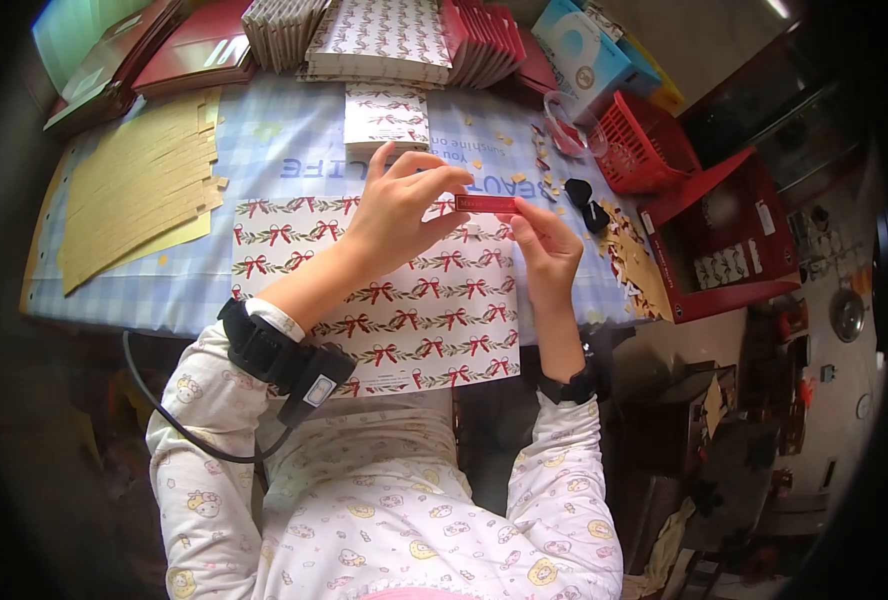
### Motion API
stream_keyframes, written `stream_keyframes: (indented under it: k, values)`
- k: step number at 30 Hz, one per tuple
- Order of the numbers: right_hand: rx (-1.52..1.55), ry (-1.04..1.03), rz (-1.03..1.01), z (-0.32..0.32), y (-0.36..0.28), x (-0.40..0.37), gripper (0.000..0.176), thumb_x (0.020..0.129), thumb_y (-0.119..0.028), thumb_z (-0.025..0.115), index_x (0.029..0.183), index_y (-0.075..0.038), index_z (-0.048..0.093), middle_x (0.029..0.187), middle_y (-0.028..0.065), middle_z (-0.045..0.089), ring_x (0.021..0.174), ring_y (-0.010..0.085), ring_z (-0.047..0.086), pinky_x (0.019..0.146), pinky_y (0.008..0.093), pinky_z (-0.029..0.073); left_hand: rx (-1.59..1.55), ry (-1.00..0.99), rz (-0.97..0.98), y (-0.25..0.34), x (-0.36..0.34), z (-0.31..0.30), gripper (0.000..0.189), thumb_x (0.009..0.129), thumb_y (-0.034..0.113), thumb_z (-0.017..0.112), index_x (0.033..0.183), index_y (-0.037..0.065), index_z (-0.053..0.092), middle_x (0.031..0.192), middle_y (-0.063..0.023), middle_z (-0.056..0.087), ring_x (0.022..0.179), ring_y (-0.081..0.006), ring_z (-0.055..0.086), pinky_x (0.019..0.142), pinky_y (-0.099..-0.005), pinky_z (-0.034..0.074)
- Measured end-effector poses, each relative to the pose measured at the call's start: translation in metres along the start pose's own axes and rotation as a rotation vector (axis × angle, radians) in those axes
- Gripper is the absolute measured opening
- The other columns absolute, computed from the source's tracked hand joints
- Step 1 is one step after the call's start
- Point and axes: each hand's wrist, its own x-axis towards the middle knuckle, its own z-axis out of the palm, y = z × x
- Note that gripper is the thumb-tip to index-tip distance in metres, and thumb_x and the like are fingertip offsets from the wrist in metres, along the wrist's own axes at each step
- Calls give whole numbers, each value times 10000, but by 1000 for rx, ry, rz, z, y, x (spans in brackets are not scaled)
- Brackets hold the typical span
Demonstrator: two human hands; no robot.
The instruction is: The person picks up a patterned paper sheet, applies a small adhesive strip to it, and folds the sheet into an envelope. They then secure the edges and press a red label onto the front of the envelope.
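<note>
Between my two hands is a small red label strip (486, 204) with faint lettering, held level above the table. My right hand (548, 248) pinches its right end between thumb and fingertips. At the other end, the thumb and forefinger of my left hand (396, 208) close on the strip, the other fingers curled above. Under both hands lies a white sheet of wrapping paper (374, 325) printed with garlands and red bows, its near edge hanging over the table edge. Just beyond my left hand is a small stack of matching printed pieces (386, 112).
Brown paper strips (139, 190) lie at left. Behind stand printed stacks (379, 40), red folded pieces (482, 45) and dark red boxes (196, 55). To the right are a red basket (644, 145), black scissor handles (586, 203), paper scraps (632, 262) and an open red box (719, 235).
</note>
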Motion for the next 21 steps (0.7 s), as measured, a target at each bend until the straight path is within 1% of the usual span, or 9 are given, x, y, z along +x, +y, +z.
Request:
stream_keyframes:
  k: [3, 5, 6, 8, 11, 14, 17, 18, 21]
  values:
    - [-8, -6, 66, 2, -6, 5, 230, 740, -21, 578, 970, -6, 565, 855, 98, 589, 743, 113, 561, 672, 206, 448, -25, -13, -18, 0, -1, 0, 275, 654, 196, 640, 907, 152, 540, 774, 49, 594, 927, -142, 484, 905, -493, 222]
    - [68, -132, 94, -3, -6, 12, 255, 733, -46, 593, 985, -27, 562, 850, 95, 589, 717, 113, 562, 657, 211, 446, -15, -52, -44, 0, -2, 0, 289, 656, 194, 640, 921, 150, 532, 777, 45, 596, 925, -148, 488, 907, -496, 220]
    - [67, -134, 97, -9, -3, 15, 255, 733, -46, 593, 985, -27, 562, 850, 95, 589, 717, 113, 562, 657, 211, 446, -17, -51, -47, 0, -2, 0, 289, 656, 194, 640, 921, 150, 532, 777, 45, 596, 925, -148, 488, 907, -496, 220]
    - [-169, -307, 138, -20, 5, 21, 254, 721, -58, 603, 971, -26, 569, 859, 79, 586, 708, 105, 556, 651, 205, 438, -47, -121, -130, 1, -3, -3, 319, 658, 178, 647, 949, 132, 525, 809, 31, 607, 942, -151, 484, 928, -463, 206]
    - [-269, -369, 111, -23, 5, 24, 240, 711, -61, 610, 947, -31, 579, 855, 67, 577, 722, 95, 542, 625, 195, 428, -96, -154, -205, -1, -4, -1, 320, 661, 187, 645, 945, 122, 513, 818, 15, 606, 916, -169, 497, 919, -458, 216]
    - [-372, -417, 43, -20, 1, 24, 219, 700, -56, 615, 917, -40, 593, 848, 43, 552, 693, 73, 508, 570, 181, 404, -183, -183, -229, -7, -6, 0, 312, 660, 171, 641, 935, 114, 506, 823, 3, 604, 892, -181, 506, 910, -438, 230]
    - [-423, -430, 88, -22, 3, 19, 197, 695, -58, 620, 891, -47, 602, 850, 23, 518, 648, 58, 465, 534, 171, 372, -220, -244, -206, -8, -7, -2, 293, 655, 158, 634, 914, 104, 509, 821, 0, 603, 895, -183, 503, 889, -398, 257]
    - [-361, -415, 138, -22, 5, 17, 187, 687, -57, 624, 873, -50, 609, 869, 15, 490, 661, 52, 439, 524, 158, 351, -223, -246, -213, -9, -8, -3, 293, 655, 158, 634, 914, 104, 509, 821, 0, 603, 895, -183, 503, 889, -398, 257]
    - [-379, -424, 125, -23, 9, 18, 185, 684, -58, 627, 868, -51, 610, 877, 17, 484, 715, 55, 436, 526, 157, 349, -182, -263, -184, -11, -10, 0, 272, 648, 174, 614, 893, 111, 511, 790, 12, 586, 905, -190, 497, 886, -451, 248]
